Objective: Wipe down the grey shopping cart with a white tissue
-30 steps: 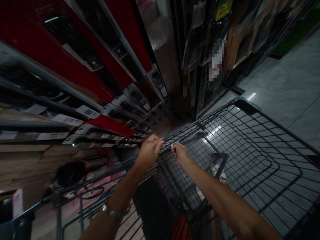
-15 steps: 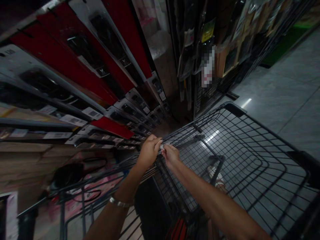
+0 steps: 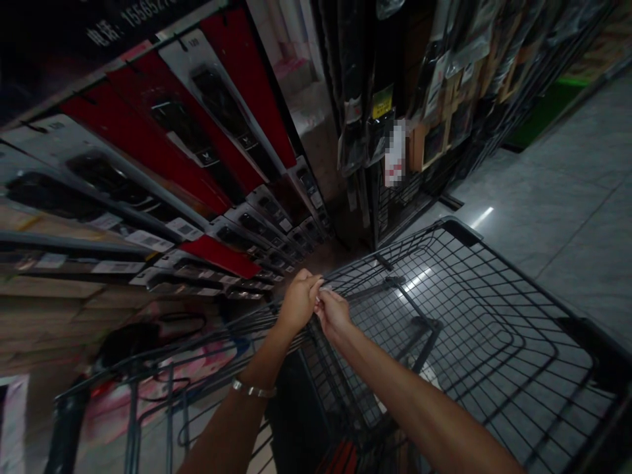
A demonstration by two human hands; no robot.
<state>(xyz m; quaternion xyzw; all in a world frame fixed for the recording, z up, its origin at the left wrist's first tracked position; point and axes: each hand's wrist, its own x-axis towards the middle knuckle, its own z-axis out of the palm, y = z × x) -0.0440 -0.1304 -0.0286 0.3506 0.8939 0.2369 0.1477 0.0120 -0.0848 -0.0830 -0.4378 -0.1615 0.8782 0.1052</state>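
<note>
Hands closing together: left hand (image 3: pixel 297 304) and right hand (image 3: pixel 332 312) are pinching the cart (image 3: pixel 474 316) rim, fingers clamped; skin may be getting nipped.

Cart (image 3: pixel 494 316) right of shelves (image 3: pixel 197 197); both hands on cart rim.

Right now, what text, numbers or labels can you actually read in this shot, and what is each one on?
"15565..." in pale digits after two characters too blurred to read, on the dark sign at top left; it runs out of view.
Shelf price tags: printed, too small to read.
Yellow tag on the hanging goods: too blurred to read.
Nothing readable on the wire cart or by the left hand and right hand.
</note>
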